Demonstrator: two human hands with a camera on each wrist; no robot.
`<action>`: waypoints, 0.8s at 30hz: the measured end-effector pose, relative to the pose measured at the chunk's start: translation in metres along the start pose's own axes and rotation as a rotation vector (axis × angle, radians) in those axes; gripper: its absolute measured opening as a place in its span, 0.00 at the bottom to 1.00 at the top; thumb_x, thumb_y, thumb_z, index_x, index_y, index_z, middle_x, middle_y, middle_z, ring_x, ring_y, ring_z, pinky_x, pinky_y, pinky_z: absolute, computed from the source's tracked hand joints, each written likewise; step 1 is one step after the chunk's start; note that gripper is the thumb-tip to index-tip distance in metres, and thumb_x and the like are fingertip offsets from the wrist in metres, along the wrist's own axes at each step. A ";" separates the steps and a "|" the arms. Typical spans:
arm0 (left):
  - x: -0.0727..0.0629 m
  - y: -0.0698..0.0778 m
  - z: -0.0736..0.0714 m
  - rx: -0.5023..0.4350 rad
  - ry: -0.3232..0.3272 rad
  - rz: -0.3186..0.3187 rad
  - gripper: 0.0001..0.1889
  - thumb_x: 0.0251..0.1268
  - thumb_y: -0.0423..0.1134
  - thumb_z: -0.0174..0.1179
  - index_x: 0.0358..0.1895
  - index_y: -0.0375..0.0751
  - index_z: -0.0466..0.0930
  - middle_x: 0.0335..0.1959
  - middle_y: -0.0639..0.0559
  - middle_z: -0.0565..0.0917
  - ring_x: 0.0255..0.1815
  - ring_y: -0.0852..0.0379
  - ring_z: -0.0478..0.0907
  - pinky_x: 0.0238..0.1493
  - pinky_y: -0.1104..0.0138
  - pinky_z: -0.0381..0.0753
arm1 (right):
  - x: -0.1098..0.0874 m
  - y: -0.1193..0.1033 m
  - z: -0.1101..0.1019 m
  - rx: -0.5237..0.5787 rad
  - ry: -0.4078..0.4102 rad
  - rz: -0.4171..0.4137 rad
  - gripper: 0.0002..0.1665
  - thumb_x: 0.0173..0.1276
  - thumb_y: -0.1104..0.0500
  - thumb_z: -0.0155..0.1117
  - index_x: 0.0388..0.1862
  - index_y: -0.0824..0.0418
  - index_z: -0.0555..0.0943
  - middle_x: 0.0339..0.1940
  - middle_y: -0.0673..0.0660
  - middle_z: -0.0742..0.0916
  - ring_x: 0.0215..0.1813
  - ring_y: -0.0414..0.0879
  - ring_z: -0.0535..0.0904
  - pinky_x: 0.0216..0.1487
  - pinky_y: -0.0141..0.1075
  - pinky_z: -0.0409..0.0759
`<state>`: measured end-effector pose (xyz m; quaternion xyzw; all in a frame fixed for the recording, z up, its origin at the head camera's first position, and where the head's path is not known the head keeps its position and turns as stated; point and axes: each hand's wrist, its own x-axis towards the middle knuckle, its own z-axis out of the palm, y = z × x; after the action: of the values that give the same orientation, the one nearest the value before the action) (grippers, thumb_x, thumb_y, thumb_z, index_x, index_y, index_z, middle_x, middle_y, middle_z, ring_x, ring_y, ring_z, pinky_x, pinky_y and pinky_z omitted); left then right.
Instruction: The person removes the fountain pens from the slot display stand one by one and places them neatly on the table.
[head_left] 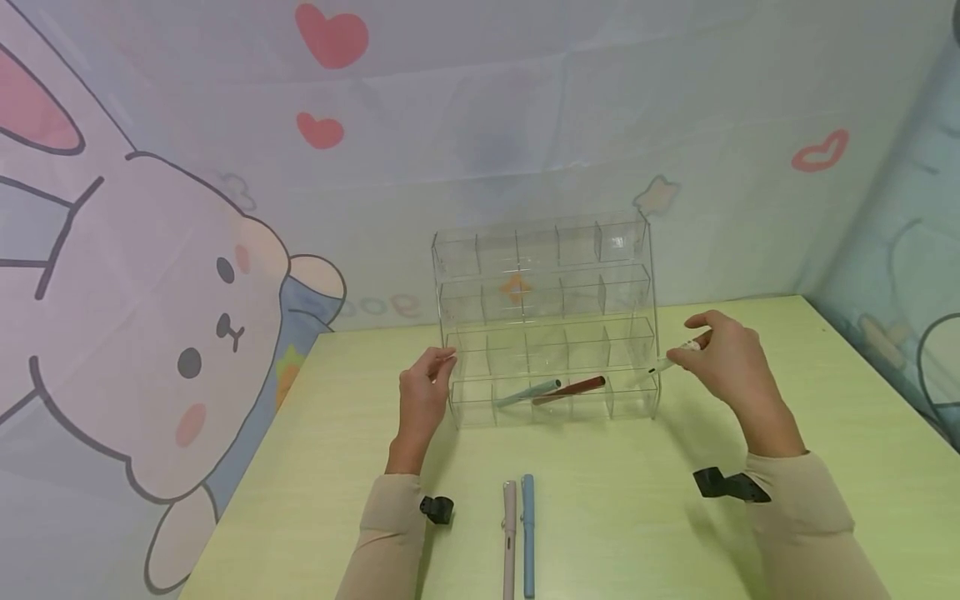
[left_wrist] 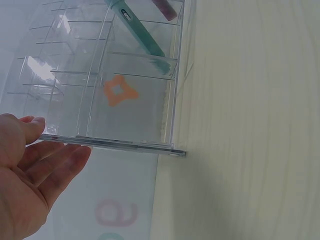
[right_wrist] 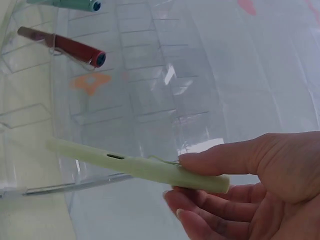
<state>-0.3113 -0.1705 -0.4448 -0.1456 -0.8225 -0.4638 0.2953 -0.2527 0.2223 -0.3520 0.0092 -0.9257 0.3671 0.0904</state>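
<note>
A clear tiered organizer (head_left: 546, 354) with several compartments stands on the table. My left hand (head_left: 422, 400) pinches the organizer's left side panel (left_wrist: 112, 145), thumb on one face and fingers on the other. My right hand (head_left: 726, 360) holds a pale green pen (right_wrist: 150, 169) by its clip end between thumb and fingers, its other end over the right end of the bottom row. A teal pen (head_left: 528, 392) and a dark red pen (head_left: 572, 390) lean in middle compartments of that row, apart from both hands.
Nearer on the yellow-green table (head_left: 615, 517) lie a pinkish pen (head_left: 510, 533) and a blue pen (head_left: 528, 533), side by side. Behind the organizer hangs a printed cloth (head_left: 487, 108) with hearts and a rabbit.
</note>
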 end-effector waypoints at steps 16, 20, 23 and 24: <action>0.000 0.001 0.000 0.001 0.004 0.007 0.07 0.71 0.31 0.62 0.47 0.37 0.86 0.42 0.41 0.89 0.41 0.45 0.88 0.46 0.51 0.83 | -0.009 -0.019 0.002 0.256 0.514 -0.091 0.30 0.65 0.58 0.73 0.64 0.65 0.76 0.40 0.61 0.87 0.35 0.26 0.77 0.41 0.20 0.74; 0.000 0.000 0.000 0.002 0.007 0.015 0.06 0.71 0.31 0.62 0.47 0.37 0.86 0.41 0.41 0.89 0.40 0.45 0.88 0.45 0.51 0.84 | -0.010 -0.023 0.005 0.373 0.665 -0.161 0.27 0.61 0.61 0.76 0.59 0.64 0.78 0.34 0.46 0.87 0.34 0.26 0.79 0.42 0.20 0.75; 0.000 0.000 0.000 0.001 0.008 0.017 0.06 0.71 0.31 0.62 0.46 0.37 0.86 0.41 0.41 0.89 0.40 0.45 0.88 0.45 0.50 0.84 | -0.009 -0.024 0.006 0.436 0.750 -0.210 0.24 0.60 0.63 0.77 0.55 0.64 0.80 0.32 0.38 0.86 0.34 0.28 0.81 0.41 0.22 0.76; 0.000 0.000 0.000 0.002 0.008 0.017 0.06 0.71 0.31 0.62 0.46 0.37 0.86 0.41 0.41 0.89 0.40 0.45 0.88 0.45 0.50 0.84 | -0.010 -0.025 0.006 0.454 0.770 -0.224 0.23 0.60 0.64 0.77 0.53 0.65 0.81 0.33 0.38 0.86 0.34 0.29 0.81 0.41 0.22 0.76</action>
<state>-0.3110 -0.1707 -0.4453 -0.1505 -0.8204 -0.4611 0.3028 -0.2422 0.1996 -0.3411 -0.0083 -0.7142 0.5254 0.4624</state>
